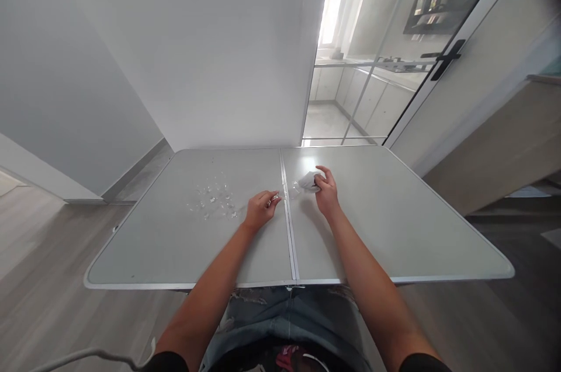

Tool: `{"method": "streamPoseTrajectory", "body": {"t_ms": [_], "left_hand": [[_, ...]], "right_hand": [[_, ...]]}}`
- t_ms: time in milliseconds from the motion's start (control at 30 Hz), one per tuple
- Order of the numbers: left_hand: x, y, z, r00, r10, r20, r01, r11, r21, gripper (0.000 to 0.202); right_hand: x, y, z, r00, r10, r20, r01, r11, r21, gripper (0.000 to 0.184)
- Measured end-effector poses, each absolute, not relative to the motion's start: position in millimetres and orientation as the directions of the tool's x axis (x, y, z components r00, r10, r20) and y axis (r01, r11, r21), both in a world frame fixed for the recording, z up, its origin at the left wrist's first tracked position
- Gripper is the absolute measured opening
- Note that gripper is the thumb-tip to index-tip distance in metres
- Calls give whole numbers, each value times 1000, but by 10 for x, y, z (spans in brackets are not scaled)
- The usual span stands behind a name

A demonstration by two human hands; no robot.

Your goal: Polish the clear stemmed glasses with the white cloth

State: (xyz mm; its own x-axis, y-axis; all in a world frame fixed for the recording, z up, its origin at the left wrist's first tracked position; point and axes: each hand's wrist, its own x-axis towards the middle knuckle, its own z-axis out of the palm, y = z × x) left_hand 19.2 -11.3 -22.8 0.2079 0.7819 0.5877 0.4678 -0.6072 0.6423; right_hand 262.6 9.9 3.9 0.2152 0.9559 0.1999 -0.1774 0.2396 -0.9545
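My left hand (262, 208) is just left of the table's middle seam, thumb and fingertips pinched on a small clear, shiny piece (275, 197). Across the seam, my right hand (326, 190) has its thumb and fingers around a crumpled white thing (308, 181), which may be a cloth or a bag. A see-through, glinting patch (295, 188) lies between that white thing and my left hand; its kind cannot be made out. Scattered over the left half of the table are several clear, glistening bits (213, 199), either drops or small transparent pieces.
The pale folding table (377, 243) has a metal edge and a seam (289, 237) down its middle. A white wall (228, 68) stands behind it. To the right is a glass door with a black handle (447, 59). A light cable (100, 353) hangs at the lower left.
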Motion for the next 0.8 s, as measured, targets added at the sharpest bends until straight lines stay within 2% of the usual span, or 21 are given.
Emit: {"method": "streamPoseTrajectory", "body": {"t_ms": [67, 133, 233, 300, 367, 467, 533, 633, 733, 800], "left_hand": [[198, -131, -215, 168, 789, 591, 461, -593, 661, 28], [232, -159, -185, 118, 796, 594, 427, -581, 694, 28], [300, -199, -132, 108, 820, 562, 330, -562, 758, 30], [325, -209, -109, 130, 848, 514, 266, -530, 805, 32], [324, -198, -104, 145, 877, 457, 215, -479, 851, 35], [301, -157, -125, 207, 913, 352, 152, -385, 910, 39], [292, -132, -146, 240, 924, 297, 126, -333, 935, 40], [294, -114, -167, 223, 934, 277, 130, -310, 942, 38], [289, -108, -170, 185, 938, 294, 146, -322, 935, 37], [279, -109, -163, 152, 941, 302, 152, -325, 934, 37]], "right_hand": [[2615, 131, 10, 278, 937, 210, -216, 274, -937, 40], [2535, 134, -12, 262, 950, 171, -303, 249, -920, 37], [2327, 81, -19, 48, 993, 110, -430, 120, -895, 36], [2216, 26, 3, -143, 985, 96, -442, 24, -897, 36], [2185, -27, 52, -238, 966, 101, -426, -11, -905, 37], [2276, -91, 165, -163, 972, 170, -392, 94, -915, 39], [2369, -128, 243, -124, 955, 270, -301, 223, -927, 38], [2452, -174, 315, -286, 852, 438, -14, 453, -891, 33], [2441, -192, 321, -457, 730, 508, 256, 655, -711, 24], [2418, -188, 312, -482, 684, 547, 351, 723, -595, 20]]}}
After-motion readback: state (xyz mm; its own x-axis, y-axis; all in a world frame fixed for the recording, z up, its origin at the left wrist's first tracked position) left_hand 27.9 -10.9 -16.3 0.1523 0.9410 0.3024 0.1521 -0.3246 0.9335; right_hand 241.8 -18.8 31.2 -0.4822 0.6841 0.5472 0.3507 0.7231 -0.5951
